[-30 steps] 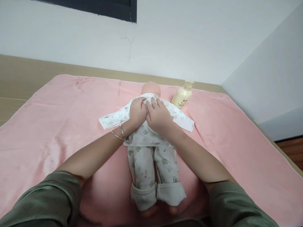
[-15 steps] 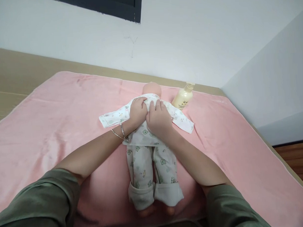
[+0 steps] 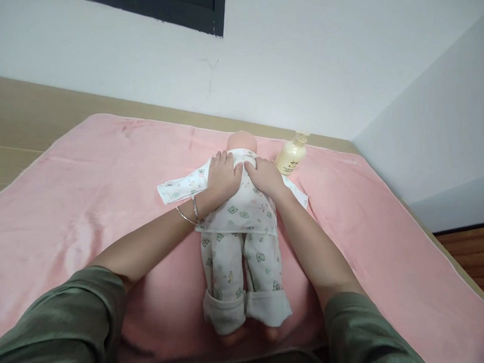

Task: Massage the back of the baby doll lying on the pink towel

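Note:
A baby doll (image 3: 242, 141) in a white printed top (image 3: 243, 213) and matching trousers (image 3: 263, 260) with rolled cuffs lies on a pink blanket, its head pointing away from me. No face shows on it. On the left side of its upper back rests my left hand (image 3: 224, 177), open, with the fingers laid over the cloth. My right hand (image 3: 265, 175) lies open on the right side, its thumb near my left thumb. Both palms touch the top and neither grips anything. The doll's right-side sleeve is partly hidden behind my right hand.
A pale yellow pump bottle (image 3: 292, 156) stands on the blanket just right of the doll's shoulder. The pink blanket (image 3: 88, 208) covers most of a wooden surface (image 3: 25, 107). A white wall (image 3: 281, 58) rises behind, and another closes off the right.
My right hand has moved from the middle of the doll's back outward to the right, and its thumb now points inward. The left hand's fingers have straightened and turned forward.

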Motion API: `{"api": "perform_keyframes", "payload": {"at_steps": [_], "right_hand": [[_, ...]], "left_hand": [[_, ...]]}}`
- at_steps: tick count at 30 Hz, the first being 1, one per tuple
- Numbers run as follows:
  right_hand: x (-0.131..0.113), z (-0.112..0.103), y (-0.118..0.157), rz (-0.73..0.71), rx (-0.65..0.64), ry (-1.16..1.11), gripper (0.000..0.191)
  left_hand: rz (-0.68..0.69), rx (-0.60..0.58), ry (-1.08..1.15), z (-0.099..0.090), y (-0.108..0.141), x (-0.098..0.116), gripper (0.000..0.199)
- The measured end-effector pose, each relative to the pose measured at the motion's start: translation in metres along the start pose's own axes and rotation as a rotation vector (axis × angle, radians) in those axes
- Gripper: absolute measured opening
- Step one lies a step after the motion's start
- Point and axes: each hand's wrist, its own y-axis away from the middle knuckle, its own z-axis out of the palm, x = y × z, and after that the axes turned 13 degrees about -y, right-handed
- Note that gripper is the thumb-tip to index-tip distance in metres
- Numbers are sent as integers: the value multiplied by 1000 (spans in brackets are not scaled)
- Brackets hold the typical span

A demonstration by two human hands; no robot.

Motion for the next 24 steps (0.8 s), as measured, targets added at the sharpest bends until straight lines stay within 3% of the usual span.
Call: {"api": "perform_keyframes", "payload": {"at_steps": [7, 13, 18, 24], "right_hand": [[2, -9, 2, -80, -81, 67, 56], [-24, -3, 25, -208, -12, 309, 38], [-18, -5, 15, -67, -9, 82, 37], [6, -13, -4, 18, -82, -88, 61]], "left_hand": [[136, -36, -72, -16, 19, 18, 49], [-13, -68, 86, -11, -7, -4, 70], [19, -75, 32, -10, -5, -2, 50], [214, -16, -96, -29, 18, 18, 30]]}}
